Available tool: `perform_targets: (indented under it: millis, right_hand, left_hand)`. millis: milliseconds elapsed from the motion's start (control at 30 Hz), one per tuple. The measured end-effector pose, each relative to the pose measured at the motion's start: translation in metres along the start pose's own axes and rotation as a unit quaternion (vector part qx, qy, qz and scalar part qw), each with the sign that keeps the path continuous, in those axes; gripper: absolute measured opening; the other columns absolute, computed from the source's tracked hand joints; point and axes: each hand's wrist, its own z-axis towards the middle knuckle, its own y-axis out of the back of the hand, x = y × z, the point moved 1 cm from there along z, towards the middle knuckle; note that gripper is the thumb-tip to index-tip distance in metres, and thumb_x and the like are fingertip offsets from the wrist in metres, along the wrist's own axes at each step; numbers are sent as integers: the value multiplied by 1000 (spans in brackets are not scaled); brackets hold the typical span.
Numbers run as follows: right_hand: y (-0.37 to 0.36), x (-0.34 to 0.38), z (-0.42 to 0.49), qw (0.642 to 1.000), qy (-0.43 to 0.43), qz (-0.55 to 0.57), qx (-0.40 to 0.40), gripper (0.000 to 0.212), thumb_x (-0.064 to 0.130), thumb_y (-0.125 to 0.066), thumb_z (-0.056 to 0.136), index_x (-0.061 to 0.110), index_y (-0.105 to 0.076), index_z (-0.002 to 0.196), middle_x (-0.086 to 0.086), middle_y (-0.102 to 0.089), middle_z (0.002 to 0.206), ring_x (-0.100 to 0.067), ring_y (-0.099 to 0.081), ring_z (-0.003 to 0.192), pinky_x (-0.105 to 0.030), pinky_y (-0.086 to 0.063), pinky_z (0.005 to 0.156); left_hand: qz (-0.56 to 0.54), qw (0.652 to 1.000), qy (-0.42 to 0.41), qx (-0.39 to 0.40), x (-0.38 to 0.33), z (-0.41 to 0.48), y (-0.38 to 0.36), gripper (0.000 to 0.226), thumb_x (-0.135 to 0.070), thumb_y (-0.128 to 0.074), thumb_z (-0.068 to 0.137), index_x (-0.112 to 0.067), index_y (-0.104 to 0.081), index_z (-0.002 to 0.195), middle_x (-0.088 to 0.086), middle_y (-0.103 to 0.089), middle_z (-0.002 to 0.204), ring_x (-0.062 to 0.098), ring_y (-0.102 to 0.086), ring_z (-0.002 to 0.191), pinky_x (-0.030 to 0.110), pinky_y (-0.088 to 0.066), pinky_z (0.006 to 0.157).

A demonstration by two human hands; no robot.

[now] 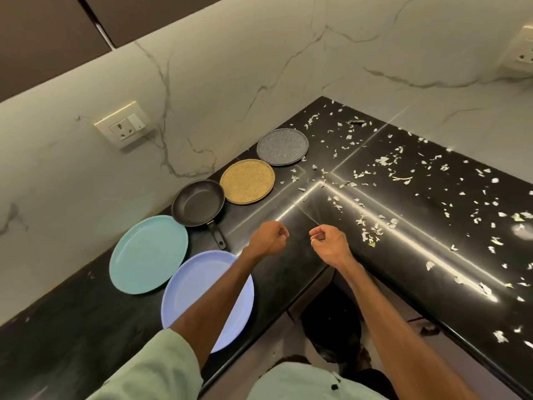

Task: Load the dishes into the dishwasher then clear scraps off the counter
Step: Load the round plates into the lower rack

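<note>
Your pale green sleeve crosses the lavender plate, which lies nearest you, just this side of the frying pan. The teal plate sits at the pan's near left. The golden plate is just beyond the pan, and the grey plate is farther along the same line. They lie flat and unstacked along the wall, so each can probably be lifted singly. No dishwasher is in view, and nothing looks loaded yet. Your left hand and right hand hover right of the pan's handle, fingers curled into loose fists, apparently holding nothing. The scraps litter the counter well right of the pan, mostly apart from the dishes, so they can likely wait.
</note>
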Motion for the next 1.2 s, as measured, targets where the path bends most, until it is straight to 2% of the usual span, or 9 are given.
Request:
perform_targets:
  millis: [200,367,500,733,867,967,1067,1133,1200]
  right_hand:
    - [4,3,22,999,-4,-14,37,23,11,-67,83,21,-69,104,2,-70,97,-18,-67,95,-36,-54,96]
    - [-5,12,41,1000,-10,-7,23,28,13,-70,87,17,-67,115,-1,-68,106,-13,-64,97,-28,-51,97]
    - [-18,10,45,999,-31,8,8,29,11,-69,89,16,-66,118,0,-67,111,-15,-65,104,-28,-51,98]
    - [-31,-3,56,998,-65,5,-26,27,8,-69,88,16,-69,114,-1,-71,110,-16,-67,99,-28,-52,93]
    - [-31,6,77,996,-78,0,-30,27,6,-66,87,16,-71,111,-1,-71,109,-15,-68,96,-25,-50,89]
    - [-30,24,104,997,-69,-8,-29,29,3,-63,85,19,-73,107,-1,-73,107,-17,-68,95,-29,-52,91]
    - [-26,44,140,998,-53,-14,-37,33,-2,-57,84,17,-74,105,0,-73,104,-18,-68,96,-29,-53,93]
    - [-23,56,168,997,-45,-16,-52,34,-3,-56,83,15,-75,105,0,-73,105,-17,-68,97,-28,-52,93]
    - [-25,67,196,997,-33,-21,-69,30,-5,-56,85,9,-76,102,-1,-73,104,-18,-68,98,-29,-52,91]
  left_hand:
    - [13,998,53,-36,9,23,-5,30,-16,-58,89,-12,-67,117,6,-67,120,24,-63,110,33,-49,89]
    - [71,994,61,-50,32,70,7,29,-8,-56,84,-2,-53,112,19,-53,123,34,-52,111,40,-44,83]
    - [117,989,63,-69,52,113,24,46,-3,-64,86,2,-45,127,20,-43,134,35,-44,121,43,-45,92]
    - [164,982,64,-73,65,159,20,42,-6,-67,87,-1,-49,124,21,-44,132,35,-46,116,43,-50,89]
    - [114,992,-7,-62,55,145,-1,37,-3,-63,84,-4,-51,119,17,-47,124,33,-48,107,46,-51,81]
    - [70,996,-31,-43,54,131,-8,19,-14,-57,92,-10,-59,110,11,-56,112,28,-54,99,45,-52,79]
    - [1,996,-28,-88,56,122,1,19,-26,-56,96,-13,-67,104,3,-62,107,19,-56,98,33,-47,78]
    - [-36,989,-25,-144,64,123,15,15,-20,-59,95,-12,-66,105,2,-61,112,12,-51,102,18,-36,76]
    - [-38,983,0,-177,77,129,29,19,-9,-62,92,-10,-63,111,2,-57,121,8,-45,106,12,-32,74]
